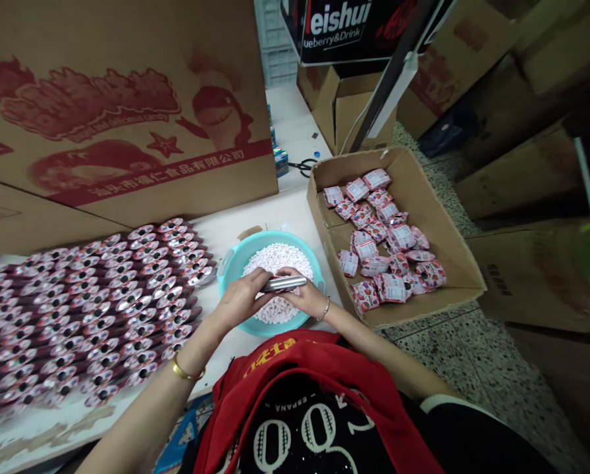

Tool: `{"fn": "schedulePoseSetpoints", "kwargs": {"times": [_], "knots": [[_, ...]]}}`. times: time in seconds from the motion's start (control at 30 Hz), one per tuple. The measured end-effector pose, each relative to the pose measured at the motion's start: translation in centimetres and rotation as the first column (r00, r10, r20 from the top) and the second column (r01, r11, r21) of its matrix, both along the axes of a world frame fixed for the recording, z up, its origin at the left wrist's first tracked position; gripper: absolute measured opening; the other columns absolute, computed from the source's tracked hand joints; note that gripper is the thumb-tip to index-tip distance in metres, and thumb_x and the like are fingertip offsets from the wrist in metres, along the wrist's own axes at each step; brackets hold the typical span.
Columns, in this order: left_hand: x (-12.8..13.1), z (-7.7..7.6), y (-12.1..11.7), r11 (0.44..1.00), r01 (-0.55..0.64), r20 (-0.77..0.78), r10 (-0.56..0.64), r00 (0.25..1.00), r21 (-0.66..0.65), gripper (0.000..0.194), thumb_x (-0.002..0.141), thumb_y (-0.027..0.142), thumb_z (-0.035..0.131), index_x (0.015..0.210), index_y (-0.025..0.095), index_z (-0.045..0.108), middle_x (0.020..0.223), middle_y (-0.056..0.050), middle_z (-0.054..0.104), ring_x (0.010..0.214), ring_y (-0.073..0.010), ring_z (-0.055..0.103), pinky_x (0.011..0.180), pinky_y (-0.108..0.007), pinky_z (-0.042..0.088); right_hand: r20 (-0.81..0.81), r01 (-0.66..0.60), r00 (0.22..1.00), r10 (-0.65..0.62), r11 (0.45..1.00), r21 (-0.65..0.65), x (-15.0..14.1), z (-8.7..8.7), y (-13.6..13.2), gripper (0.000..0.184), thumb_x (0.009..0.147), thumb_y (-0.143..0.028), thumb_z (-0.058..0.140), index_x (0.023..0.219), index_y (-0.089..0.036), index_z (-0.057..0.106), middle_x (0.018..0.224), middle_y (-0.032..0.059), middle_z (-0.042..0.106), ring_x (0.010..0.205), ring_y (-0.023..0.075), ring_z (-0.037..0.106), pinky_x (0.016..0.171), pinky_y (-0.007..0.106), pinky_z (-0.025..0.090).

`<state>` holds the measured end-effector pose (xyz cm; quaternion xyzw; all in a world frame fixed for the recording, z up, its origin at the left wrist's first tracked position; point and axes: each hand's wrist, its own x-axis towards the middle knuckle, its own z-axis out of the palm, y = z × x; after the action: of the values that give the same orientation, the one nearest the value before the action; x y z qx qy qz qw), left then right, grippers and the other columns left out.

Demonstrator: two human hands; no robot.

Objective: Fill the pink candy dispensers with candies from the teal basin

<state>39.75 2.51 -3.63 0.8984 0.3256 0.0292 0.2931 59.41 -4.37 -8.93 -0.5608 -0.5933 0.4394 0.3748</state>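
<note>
The left hand (240, 296) and right hand (305, 294) are together, clamped on 1 silver tube (285, 284). It is held over 1 teal basin (236, 263) of white candies (278, 260), placed within reach between rows of red-wrapped tubes (102, 309) and 1 cardboard box (423, 191) of packets (388, 263).

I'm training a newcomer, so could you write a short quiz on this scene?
1. True or false: the left hand and the right hand are both on a silver tube.
2. Multiple choice: what fills the teal basin? A screws, B white sweets, C coins.
3. Fill in the blank: the pink packets lie in a ____ box.

Key: 1 true; 2 B; 3 cardboard.
</note>
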Motion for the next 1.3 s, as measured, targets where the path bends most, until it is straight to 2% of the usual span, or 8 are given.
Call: {"fn": "schedulePoseSetpoints", "kwargs": {"times": [0.17, 0.33, 0.47, 0.63, 0.73, 0.93, 1.1, 1.3], "knots": [[-5.2, 0.3, 0.9, 0.923, -0.364, 0.081, 0.356, 0.931, 0.123, 0.033, 0.087, 0.043, 0.054, 0.111, 0.021, 0.055, 0.104, -0.006, 0.061, 0.093, -0.0202, 0.059, 0.080, -0.030, 0.048, 0.404, 0.357, 0.826, -0.392, 0.920, 0.163, 10.3, 0.3, -0.1, 0.047, 0.085, -0.019, 0.045, 0.132, -0.019, 0.043, 0.123, 0.0141, 0.054, 0.113, 0.0267, 0.052, 0.094, 0.044, 0.048], [-12.6, -2.3, 1.5, 0.738, -0.640, -0.038, 0.661, 0.749, 0.214, 0.033, 0.079, 0.049, 0.057, 0.092, 0.019, 0.059, 0.081, -0.003, 0.057, 0.073, -0.0179, 0.054, 0.065, -0.028, 0.042, 0.865, 0.133, 0.496, 0.076, 0.978, -0.162, 15.5, -4.2, -1.1, 0.053, 0.070, -0.007, 0.057, 0.121, -0.020, 0.056, 0.123, 0.0187, 0.056, 0.108, 0.0348, 0.051, 0.087, 0.052, 0.047], [-15.5, -6.4, 1.0, 0.697, -0.688, -0.211, 0.717, 0.664, 0.202, 0.036, 0.077, 0.052, 0.057, 0.088, 0.019, 0.060, 0.075, -0.002, 0.057, 0.066, -0.0167, 0.051, 0.058, -0.026, 0.036, 0.907, 0.148, 0.412, 0.088, 0.976, -0.162, 13.8, -7.5, -1.2, 0.039, 0.079, -0.004, 0.045, 0.112, -0.019, 0.060, 0.118, 0.0222, 0.059, 0.100, 0.0333, 0.055, 0.071, 0.048, 0.051], [-15.5, -11.0, 0.8, 0.787, -0.593, -0.349, 0.611, 0.711, 0.172, 0.039, 0.080, 0.048, 0.053, 0.101, 0.017, 0.061, 0.092, -0.009, 0.062, 0.081, -0.0215, 0.058, 0.064, -0.027, 0.040, 0.884, 0.166, 0.464, 0.058, 0.974, -0.151, 14.3, -7.6, -0.9, 0.035, 0.081, -0.009, 0.047, 0.113, -0.018, 0.056, 0.114, 0.0197, 0.062, 0.096, 0.0288, 0.059, 0.070, 0.041, 0.052], [-15.1, -12.5, 0.8, 0.798, -0.575, -0.384, 0.595, 0.706, 0.179, 0.042, 0.083, 0.045, 0.050, 0.114, 0.017, 0.057, 0.107, -0.012, 0.060, 0.091, -0.0245, 0.059, 0.069, -0.029, 0.043, 0.741, 0.219, 0.668, -0.074, 0.971, -0.101, 15.5, -6.3, -1.7, 0.039, 0.079, -0.016, 0.051, 0.118, -0.017, 0.049, 0.107, 0.0136, 0.065, 0.095, 0.0256, 0.062, 0.078, 0.040, 0.052], [-13.8, -11.1, 0.2, 0.673, -0.694, -0.062, 0.728, 0.683, 0.254, 0.052, 0.085, 0.045, 0.052, 0.125, 0.012, 0.047, 0.113, -0.016, 0.055, 0.104, -0.0272, 0.055, 0.086, -0.036, 0.046, 0.308, 0.436, 0.831, -0.463, 0.886, 0.158, 14.0, -1.1, -2.8, 0.062, 0.081, -0.028, 0.056, 0.138, -0.018, 0.034, 0.136, 0.0151, 0.050, 0.125, 0.0246, 0.050, 0.105, 0.045, 0.042], [-7.5, -10.1, 0.6, 0.926, -0.372, -0.025, 0.374, 0.927, 0.070, 0.032, 0.093, 0.031, 0.040, 0.119, 0.018, 0.054, 0.108, -0.009, 0.058, 0.102, -0.0218, 0.055, 0.091, -0.035, 0.045, -0.012, 0.594, 0.804, -0.594, 0.803, 0.056, 9.6, 3.0, -2.1, 0.054, 0.078, -0.040, 0.067, 0.126, -0.023, 0.046, 0.123, 0.0085, 0.059, 0.107, 0.0218, 0.061, 0.097, 0.041, 0.049], [1.2, -14.5, 0.6, 0.982, -0.188, -0.189, 0.188, 0.964, 0.021, 0.037, 0.088, 0.011, 0.038, 0.118, 0.018, 0.057, 0.107, -0.010, 0.056, 0.103, -0.0235, 0.051, 0.094, -0.038, 0.042, -0.171, 0.492, 0.843, -0.510, 0.860, -0.138, 5.7, 1.2, -2.5, 0.048, 0.073, -0.040, 0.073, 0.113, -0.023, 0.054, 0.113, 0.0055, 0.065, 0.101, 0.0204, 0.063, 0.092, 0.038, 0.051]]}}
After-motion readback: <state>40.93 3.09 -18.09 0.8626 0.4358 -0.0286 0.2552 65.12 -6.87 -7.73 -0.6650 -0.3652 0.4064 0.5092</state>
